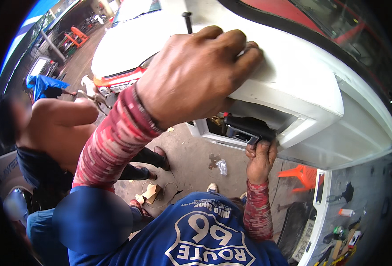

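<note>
Handle: I see a black door handle [248,129] set in the recess of a white car door panel [302,84]; its long axis runs from upper left to lower right across the view, the lower right end pointing at the panel's edge.
Panel: it fills the upper right, its lower edge slanting down to the right, with a dark rubber seal [267,22] curving along the top.
Left hands: my left hand [196,75] lies palm down over the panel's top ridge just above the recess, fingers [245,55] curled together and pressed on the white edge, knuckles up, wrist bent back toward me.
Left arm: the forearm in a red patterned sleeve [111,142] rises from lower left to the wrist.
Right hands: my right hand [260,159] reaches straight up from below, fingertips pinching the lower right end of the handle; the thumb side is hidden, so I cannot tell how far the grip wraps.
Right arm: a near-vertical forearm in the same red sleeve, just right of centre.
Screwdriver: a dark shaft [187,21] stands upright behind the left hand, its lower part hidden.
Nearby: another person crouches at the left, bare shoulder [63,119] toward me; an orange plastic stool [300,175] stands on the concrete floor [191,159] below the panel; a white car [129,40] is parked beyond.
</note>
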The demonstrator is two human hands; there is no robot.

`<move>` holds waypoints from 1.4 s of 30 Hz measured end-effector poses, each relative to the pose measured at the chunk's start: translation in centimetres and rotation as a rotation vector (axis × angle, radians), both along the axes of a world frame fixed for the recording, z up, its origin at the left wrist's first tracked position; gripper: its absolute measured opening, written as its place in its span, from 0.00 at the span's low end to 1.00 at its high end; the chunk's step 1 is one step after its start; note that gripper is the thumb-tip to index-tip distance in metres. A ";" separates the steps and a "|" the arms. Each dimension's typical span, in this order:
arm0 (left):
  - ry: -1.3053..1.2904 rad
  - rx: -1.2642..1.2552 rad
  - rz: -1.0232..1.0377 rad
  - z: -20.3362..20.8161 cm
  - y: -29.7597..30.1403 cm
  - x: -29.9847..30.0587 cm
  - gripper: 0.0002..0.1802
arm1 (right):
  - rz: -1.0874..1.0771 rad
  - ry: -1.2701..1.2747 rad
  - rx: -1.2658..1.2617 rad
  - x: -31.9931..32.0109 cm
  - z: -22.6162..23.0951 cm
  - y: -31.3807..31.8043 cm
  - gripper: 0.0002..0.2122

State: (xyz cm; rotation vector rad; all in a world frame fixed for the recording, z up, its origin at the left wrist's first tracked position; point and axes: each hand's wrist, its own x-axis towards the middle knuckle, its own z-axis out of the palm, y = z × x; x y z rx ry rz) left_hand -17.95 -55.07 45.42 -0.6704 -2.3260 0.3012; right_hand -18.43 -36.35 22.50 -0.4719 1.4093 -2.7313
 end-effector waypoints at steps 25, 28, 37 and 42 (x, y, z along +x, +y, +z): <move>-0.009 -0.057 0.091 0.4 2.6 2.8 0.47 | 0.340 -0.295 -0.843 3.0 1.1 -0.9 0.26; 0.017 -0.044 0.095 0.0 2.9 2.8 0.49 | 0.302 -0.293 -0.885 3.1 1.2 -0.9 0.15; 0.001 -0.027 0.111 -0.2 2.9 2.9 0.47 | 0.245 -0.319 -0.857 3.3 1.2 -0.6 0.10; -0.009 0.489 -0.229 -2.9 4.6 5.2 0.38 | 0.203 -0.270 -0.828 2.8 1.4 -0.7 0.13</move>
